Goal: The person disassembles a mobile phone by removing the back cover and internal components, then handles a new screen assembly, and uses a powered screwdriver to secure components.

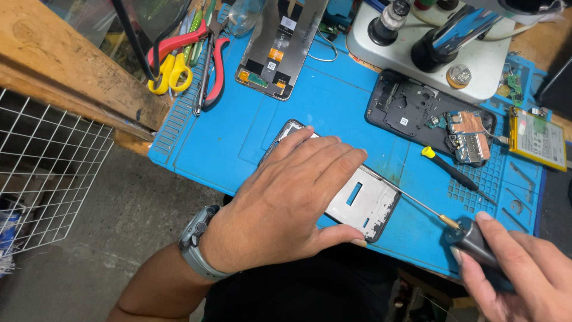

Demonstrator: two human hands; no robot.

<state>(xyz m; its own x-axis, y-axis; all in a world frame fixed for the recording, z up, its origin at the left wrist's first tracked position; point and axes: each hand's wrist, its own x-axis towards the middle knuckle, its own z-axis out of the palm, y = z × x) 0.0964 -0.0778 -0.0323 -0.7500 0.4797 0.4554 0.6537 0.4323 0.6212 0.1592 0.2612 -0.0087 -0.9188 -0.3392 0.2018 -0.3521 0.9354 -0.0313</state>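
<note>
Pressing flat with fingers spread and released, the left hand [292,200] lies palm-down on a silver metal phone frame with rectangular cut-outs [363,203], which rests on the blue silicone repair mat [333,101] near its front edge; the thumb runs along the frame's near side, and a grey wristwatch [196,241] sits on that wrist. The right hand [518,268] is clenched around the dark grey handle of a slim electric screwdriver [473,241], whose long thin metal shaft slants up and left so that its tip meets the frame's far edge, just beside the left fingertips. Behind the shaft lies a small black screwdriver with a yellow cap [453,172]. Farther back on the mat are a black phone housing with exposed circuit boards [426,116], a yellow-edged flat battery [536,140], a phone display panel lying face down [280,48], red-handled pliers [211,71] and yellow-handled scissors [170,71]. A white microscope base [482,65] stands at the mat's far side.
</note>
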